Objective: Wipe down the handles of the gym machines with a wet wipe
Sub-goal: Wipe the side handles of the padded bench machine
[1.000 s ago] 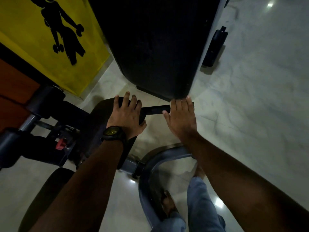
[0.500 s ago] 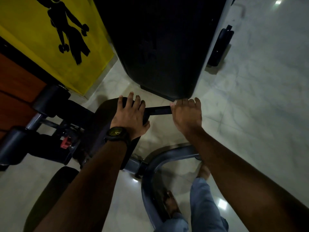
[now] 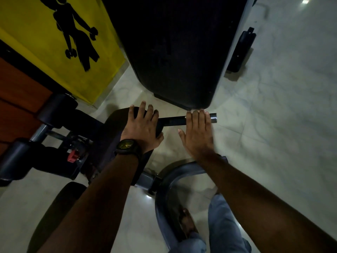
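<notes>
Nearest, at the bottom edge: a jeans leg (image 3: 224, 225) and a sandalled foot (image 3: 187, 223) on the pale floor (image 3: 282, 134), just beside a curved grey frame tube (image 3: 164, 181).

Further up: both forearms reaching forward, a dark watch (image 3: 127, 146) on the left wrist.

Left grip (image 3: 141, 128): released, lying flat on a black pad (image 3: 111, 132), fingers spread and reaching over its far edge, thumb down along the pad's right side.

Right grip (image 3: 197, 137): released too, fingers straight and close together, laid across the handle (image 3: 173, 121), thumb held out to the left, clear of the bar.

Handle: a dark horizontal bar running right from the pad, partly covered by the right fingers, ending in a ridged grey tip just past the little finger. Possibly a wipe under the right palm; too dark and hidden to tell.

To the left, at about the same depth: two black foam rollers (image 3: 56, 108) and a small red knob (image 3: 73, 156) among dark machine parts.

Beyond the hands: a large black housing (image 3: 175, 52), its lower edge just above the right fingertips in view. Right of it, a second black handle (image 3: 240, 50) over the floor. Far left: a yellow panel (image 3: 36, 42) bearing a black figure with dumbbells, reddish-brown wood (image 3: 18, 92) below it.
</notes>
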Available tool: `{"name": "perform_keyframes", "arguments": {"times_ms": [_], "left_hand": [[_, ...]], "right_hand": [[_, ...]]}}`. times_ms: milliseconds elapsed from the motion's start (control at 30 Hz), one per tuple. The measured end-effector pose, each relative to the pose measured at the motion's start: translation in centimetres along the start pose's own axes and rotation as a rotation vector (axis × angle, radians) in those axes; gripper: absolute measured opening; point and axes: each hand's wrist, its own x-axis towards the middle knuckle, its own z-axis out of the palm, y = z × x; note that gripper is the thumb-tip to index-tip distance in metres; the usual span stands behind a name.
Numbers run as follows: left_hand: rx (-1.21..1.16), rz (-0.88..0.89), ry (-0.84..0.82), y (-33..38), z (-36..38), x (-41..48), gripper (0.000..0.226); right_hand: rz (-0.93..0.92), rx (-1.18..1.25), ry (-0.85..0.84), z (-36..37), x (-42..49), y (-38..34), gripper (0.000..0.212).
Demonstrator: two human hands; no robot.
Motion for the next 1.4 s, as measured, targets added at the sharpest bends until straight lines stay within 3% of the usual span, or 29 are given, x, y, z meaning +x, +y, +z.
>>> {"name": "perform_keyframes", "arguments": {"times_ms": [133, 300, 433, 600, 733, 900, 1133, 1400], "left_hand": [[0.0, 0.006, -0.002, 0.0, 0.0, 0.0, 0.084], [-0.01, 0.007, -0.008, -0.1, -0.1, 0.0, 0.085], [-0.013, 0.01, -0.004, -0.2, 0.1, 0.0, 0.086], [-0.024, 0.007, 0.013, -0.1, 0.3, 0.0, 0.086], [-0.033, 0.005, 0.004, -0.1, 0.3, 0.1, 0.086], [-0.027, 0.005, 0.015, -0.1, 0.4, 0.1, 0.085], [-0.016, 0.007, 0.017, -0.3, 0.3, 0.1, 0.085], [0.0, 0.007, 0.01, -0.1, 0.2, 0.0, 0.084]], "right_hand": [[-0.029, -0.001, -0.045, -1.0, 1.8, -0.8, 0.064], [-0.131, -0.104, 0.029, 0.5, 0.8, 0.4, 0.069], [-0.146, -0.186, -0.026, 0.5, -0.7, 1.3, 0.071], [-0.178, 0.036, -0.048, -0.9, 0.5, 0.4, 0.073], [-0.052, 0.162, -0.026, -3.0, 2.9, -0.3, 0.081], [-0.059, 0.063, -0.073, -2.9, 1.8, -1.2, 0.05], [-0.198, -0.083, 0.023, -0.6, 0.5, -1.4, 0.066], [-0.331, -0.189, 0.056, -0.5, 1.5, -1.0, 0.065]]}}
